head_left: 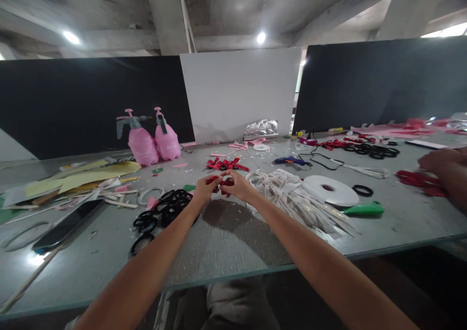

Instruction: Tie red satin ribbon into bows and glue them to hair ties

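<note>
Both hands meet over the middle of the table (226, 252), pinching a small red ribbon piece (226, 182) between them. My left hand (206, 189) has its fingertips closed on its left side, and my right hand (236, 185) grips the right side. Just beyond the fingers lie several red bows (226, 164). Black hair ties (170, 211) are heaped beside my left forearm. A pile of thin white strips (292, 194) sits right of my right hand, against a white ribbon roll (330, 190). The fingers hide part of the ribbon.
Two pink spray bottles (143, 145) stand at the back left. A phone (67, 225) and yellow paper (82, 179) lie left. Blue glue gun (290, 161), green object (365, 209) and black ring (362, 190) are right. Another person's hand (443, 162) is near red ribbon (419, 182) at far right.
</note>
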`<move>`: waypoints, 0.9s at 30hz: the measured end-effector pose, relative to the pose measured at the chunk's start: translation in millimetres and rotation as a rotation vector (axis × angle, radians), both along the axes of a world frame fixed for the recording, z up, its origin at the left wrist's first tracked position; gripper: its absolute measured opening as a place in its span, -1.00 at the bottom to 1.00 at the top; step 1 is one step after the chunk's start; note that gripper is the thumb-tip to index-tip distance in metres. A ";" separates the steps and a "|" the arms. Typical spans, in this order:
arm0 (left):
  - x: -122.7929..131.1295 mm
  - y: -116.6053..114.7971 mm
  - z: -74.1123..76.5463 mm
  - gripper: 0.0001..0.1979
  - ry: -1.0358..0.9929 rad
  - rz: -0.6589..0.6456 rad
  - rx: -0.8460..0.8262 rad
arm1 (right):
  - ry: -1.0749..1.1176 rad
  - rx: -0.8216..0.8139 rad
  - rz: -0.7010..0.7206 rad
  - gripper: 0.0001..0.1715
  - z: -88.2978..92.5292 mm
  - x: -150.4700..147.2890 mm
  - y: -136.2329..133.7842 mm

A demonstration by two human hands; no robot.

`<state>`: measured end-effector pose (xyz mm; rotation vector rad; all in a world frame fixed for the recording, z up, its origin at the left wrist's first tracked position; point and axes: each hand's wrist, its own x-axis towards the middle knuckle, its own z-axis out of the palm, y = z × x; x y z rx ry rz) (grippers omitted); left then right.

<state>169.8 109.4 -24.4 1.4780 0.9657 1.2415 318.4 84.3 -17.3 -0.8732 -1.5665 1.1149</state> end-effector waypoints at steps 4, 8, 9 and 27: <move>-0.1 -1.6 1.5 -0.64 0.027 0.041 0.023 | -0.013 0.028 -0.032 -0.64 -4.1 3.6 5.7; -0.6 -0.7 3.9 -0.60 0.003 0.025 0.020 | -0.012 0.056 -0.047 -0.67 -5.8 6.1 10.3; -0.9 0.1 4.2 -0.60 -0.004 0.042 0.036 | -0.015 0.058 -0.055 -0.67 -5.2 6.4 10.3; -3.9 3.0 9.3 -0.70 -0.101 0.124 0.197 | 0.208 -0.031 -0.058 -0.52 -4.6 5.7 13.7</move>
